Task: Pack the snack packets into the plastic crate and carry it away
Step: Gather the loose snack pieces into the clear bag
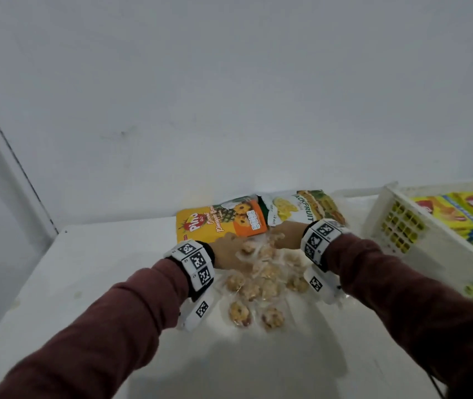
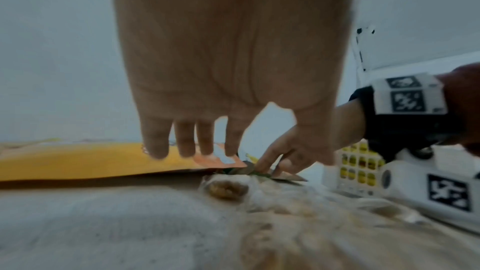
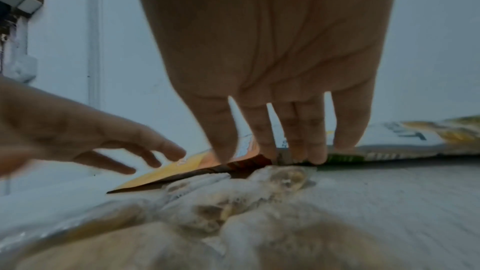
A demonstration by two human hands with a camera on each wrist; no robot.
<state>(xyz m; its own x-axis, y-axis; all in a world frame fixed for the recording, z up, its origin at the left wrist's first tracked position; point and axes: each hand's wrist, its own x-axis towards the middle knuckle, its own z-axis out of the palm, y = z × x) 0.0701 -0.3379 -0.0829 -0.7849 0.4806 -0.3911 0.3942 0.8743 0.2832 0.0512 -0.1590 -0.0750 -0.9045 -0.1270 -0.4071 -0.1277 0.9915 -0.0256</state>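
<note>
A clear bag of round cookies [image 1: 261, 283] [image 2: 226, 189] [image 3: 233, 208] lies on the white table [image 1: 85, 283] under both wrists. Behind it lie a yellow-orange pineapple biscuit packet [image 1: 218, 221] [image 2: 78, 163] [image 3: 168, 171] and a white-green jackfruit packet [image 1: 304, 210] [image 3: 405, 140]. My left hand [image 1: 226, 251] [image 2: 187, 147] hovers with straight fingers over the near edge of the pineapple packet. My right hand [image 1: 284, 236] [image 3: 275, 151] points its straight fingertips down where the two packets meet, touching their edges. Neither hand holds anything.
A white plastic crate [image 1: 385, 214] [image 2: 358, 171] with a lattice wall stands at the right, with several yellow-green packets inside. A white wall rises just behind the packets. The table's left edge runs beside a door frame.
</note>
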